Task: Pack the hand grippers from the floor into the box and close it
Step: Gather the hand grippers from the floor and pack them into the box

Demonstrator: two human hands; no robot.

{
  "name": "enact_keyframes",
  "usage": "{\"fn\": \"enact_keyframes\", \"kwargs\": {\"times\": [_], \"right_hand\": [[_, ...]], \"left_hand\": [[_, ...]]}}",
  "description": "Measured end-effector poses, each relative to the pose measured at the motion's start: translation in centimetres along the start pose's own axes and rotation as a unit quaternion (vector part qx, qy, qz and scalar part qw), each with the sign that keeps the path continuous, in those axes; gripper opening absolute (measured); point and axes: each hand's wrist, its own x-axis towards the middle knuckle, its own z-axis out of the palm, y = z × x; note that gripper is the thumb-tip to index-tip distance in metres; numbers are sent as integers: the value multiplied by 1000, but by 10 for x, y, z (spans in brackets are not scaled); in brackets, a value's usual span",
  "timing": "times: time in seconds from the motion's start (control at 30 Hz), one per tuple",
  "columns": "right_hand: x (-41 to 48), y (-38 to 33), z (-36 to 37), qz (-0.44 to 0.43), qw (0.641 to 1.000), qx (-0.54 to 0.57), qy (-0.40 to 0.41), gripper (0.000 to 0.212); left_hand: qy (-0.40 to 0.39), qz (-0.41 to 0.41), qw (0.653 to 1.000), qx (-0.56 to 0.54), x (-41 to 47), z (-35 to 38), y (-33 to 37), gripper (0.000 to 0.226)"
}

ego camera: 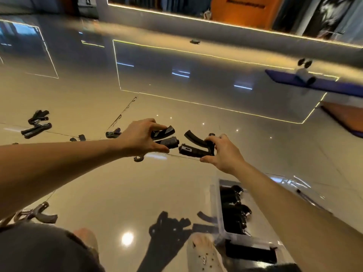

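We stand on a glossy tiled floor (176, 193) with both arms reaching out. The clear plastic box (218, 216) sits at five o'clock by our right foot, open, with several black hand grippers already lying inside. More grippers are scattered on the floor: a pile (37, 124) at nine o'clock, one (42, 214) at seven o'clock near our left knee, and a few small ones toward ten o'clock from the hands.

Our left hand (141, 138) has its fingers clamped around one hand gripper (165, 137); our right hand (224, 154) has its fingers closed on the spring end of a second gripper (193, 147), handles pointing left.

To do this step well, we judge both should be carried down to five o'clock and laid flat alongside those already packed, handles aligned, so the lid can shut later.

A small white label shows on the right gripper's lower handle, but its writing is too small to read.
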Motion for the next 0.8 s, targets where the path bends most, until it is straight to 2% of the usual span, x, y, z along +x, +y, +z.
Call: {"fn": "enact_keyframes", "kwargs": {"times": [0.2,0.37,0.6,0.8], "right_hand": [[-64,45,-41,37,999,27,-5,72],[-103,70,-47,61,998,14,-27,71],[-129,120,-46,102,994,28,-37,72],[-141,181,1,140,986,57,-74,71]], "left_hand": [[-17,19,1000,13,-17,17,81,84],[-4,22,999,-39,-33,53,123,81],[-13,13,997,-68,-19,99,137,82],[-37,4,997,-67,10,161,136,81]]}}
